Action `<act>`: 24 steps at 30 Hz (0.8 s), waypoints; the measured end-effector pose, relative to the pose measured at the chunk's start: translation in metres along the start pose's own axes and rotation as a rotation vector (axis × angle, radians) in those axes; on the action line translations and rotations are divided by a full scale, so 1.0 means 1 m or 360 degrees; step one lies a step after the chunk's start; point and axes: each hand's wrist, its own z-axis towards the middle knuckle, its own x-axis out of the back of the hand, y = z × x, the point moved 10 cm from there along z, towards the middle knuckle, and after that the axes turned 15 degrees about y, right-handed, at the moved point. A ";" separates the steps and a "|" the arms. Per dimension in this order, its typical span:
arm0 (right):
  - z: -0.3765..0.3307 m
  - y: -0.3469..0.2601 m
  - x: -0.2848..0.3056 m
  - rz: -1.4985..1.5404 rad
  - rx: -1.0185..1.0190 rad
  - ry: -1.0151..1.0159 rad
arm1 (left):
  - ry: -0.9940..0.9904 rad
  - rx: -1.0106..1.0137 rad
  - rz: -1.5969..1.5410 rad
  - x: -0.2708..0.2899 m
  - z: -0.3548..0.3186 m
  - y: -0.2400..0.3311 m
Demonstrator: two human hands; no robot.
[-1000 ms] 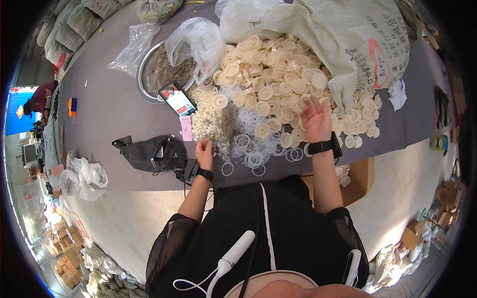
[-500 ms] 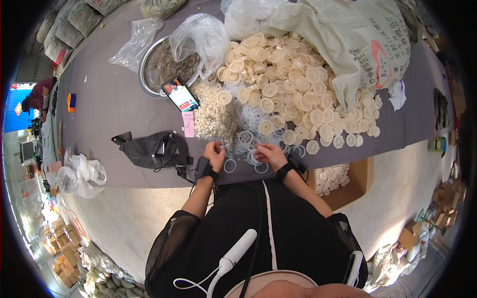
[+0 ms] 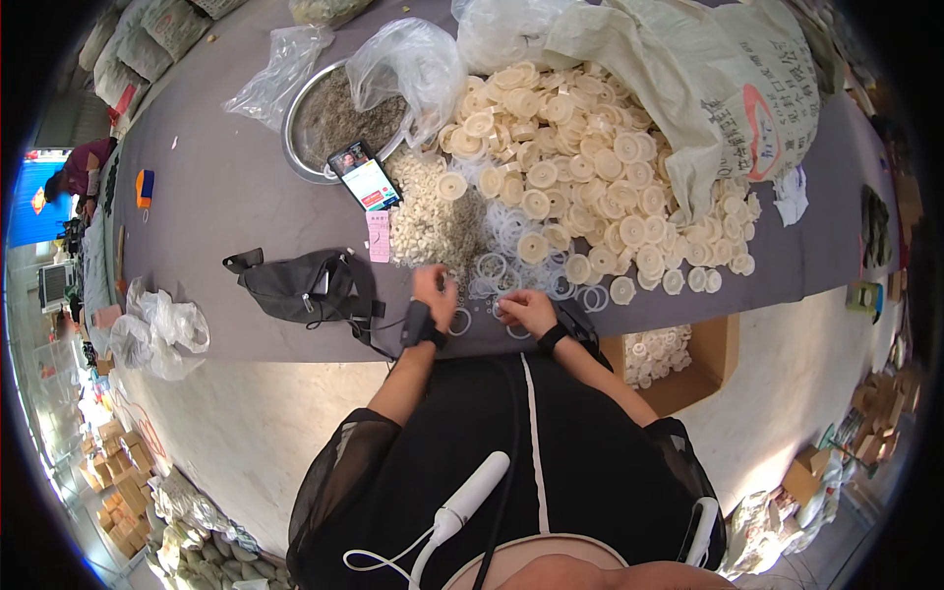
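My left hand (image 3: 433, 295) has its fingers curled at the near edge of a pile of small cream parts (image 3: 420, 208). Whatever is in those fingers is too small to make out. To its right, the fingers of my right hand (image 3: 531, 312) are drawn together in a pinch, and I cannot make out what they hold. Clear plastic rings (image 3: 490, 267) lie just beyond the right hand, with a few loose ones between the hands. Farther off rises a large heap of cream round plastic discs (image 3: 602, 167). Both wrists wear black bands.
A phone (image 3: 364, 177) leans on a metal bowl (image 3: 294, 150) of tiny brownish parts. Near it are a pink slip (image 3: 379, 237) and a black bag (image 3: 310, 286). A woven sack (image 3: 678, 74) lies over the discs. Below the table's edge stands a cardboard box (image 3: 726, 354).
My left hand has moved a little forward and its fingers have curled in more. My right hand has shifted slightly left, its fingers drawing closer together. The whole view has shifted slightly.
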 end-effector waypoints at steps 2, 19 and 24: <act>0.000 0.000 0.000 0.0047 0.0049 -0.0020 | 0.0223 0.0038 0.0398 0.028 0.015 -0.023; -0.008 -0.057 0.000 0.0577 0.0229 -0.0130 | -0.0454 0.0383 -0.1034 -0.024 -0.003 0.074; -0.008 -0.053 0.009 0.0506 0.0208 -0.0067 | -0.0679 0.0855 -0.1257 -0.040 -0.009 0.066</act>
